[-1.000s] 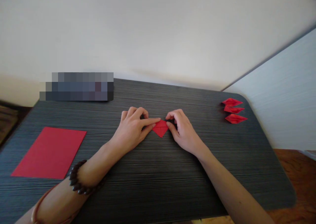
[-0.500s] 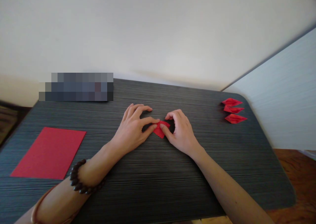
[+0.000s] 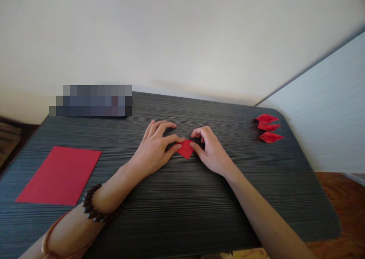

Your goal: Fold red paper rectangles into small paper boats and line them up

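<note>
A small folded red paper piece (image 3: 185,149) lies on the dark striped table (image 3: 182,205) near its middle. My left hand (image 3: 155,146) rests on the table to its left, index finger and thumb pressed on the paper's left corner. My right hand (image 3: 210,149) is on the other side, thumb and curled fingers pinching the paper's right edge. Part of the paper is hidden under the fingertips. A dark bead bracelet (image 3: 98,207) sits on my left wrist.
A flat red paper sheet (image 3: 59,175) lies at the table's left. Three folded red paper shapes (image 3: 268,127) are stacked in a column near the far right corner. A blurred dark object (image 3: 91,101) sits at the back left. A pale wall panel (image 3: 327,110) borders the right.
The right thumb slid in over the paper half a second ago, then drew back to its right edge. The paper looks slightly smaller. The left fingers spread a little.
</note>
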Demonstrator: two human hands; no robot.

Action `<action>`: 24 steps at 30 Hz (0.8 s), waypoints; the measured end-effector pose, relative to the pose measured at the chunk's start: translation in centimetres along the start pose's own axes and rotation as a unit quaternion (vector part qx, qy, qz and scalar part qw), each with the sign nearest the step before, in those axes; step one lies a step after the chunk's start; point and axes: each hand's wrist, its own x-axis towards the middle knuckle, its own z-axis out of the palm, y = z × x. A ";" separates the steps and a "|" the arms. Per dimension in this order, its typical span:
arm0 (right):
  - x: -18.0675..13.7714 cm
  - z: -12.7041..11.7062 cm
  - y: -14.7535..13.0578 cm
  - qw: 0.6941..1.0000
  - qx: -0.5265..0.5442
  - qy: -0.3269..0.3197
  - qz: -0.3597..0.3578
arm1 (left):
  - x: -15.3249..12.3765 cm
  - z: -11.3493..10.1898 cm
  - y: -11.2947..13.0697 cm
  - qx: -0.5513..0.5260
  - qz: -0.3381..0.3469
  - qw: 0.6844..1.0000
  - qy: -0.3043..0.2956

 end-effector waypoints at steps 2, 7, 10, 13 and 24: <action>0.0 -0.3 0.1 1.000 0.016 -0.008 0.002 | 0.0 -0.2 -0.1 -0.002 0.001 1.000 -0.011; -0.1 -0.5 -0.1 0.999 0.027 -0.016 0.003 | -0.1 -0.4 -0.5 -0.006 0.010 1.000 -0.028; -0.2 0.0 -0.2 1.000 0.007 0.012 0.002 | -0.1 -0.4 -0.6 -0.007 0.013 0.999 -0.028; -0.2 0.4 -0.3 1.000 -0.019 0.017 0.001 | -0.1 -0.3 -0.6 -0.008 0.016 1.000 -0.024; 0.0 -0.8 0.2 0.999 0.037 -0.028 -0.001 | 0.0 -0.6 -1.1 -0.029 0.033 0.998 -0.038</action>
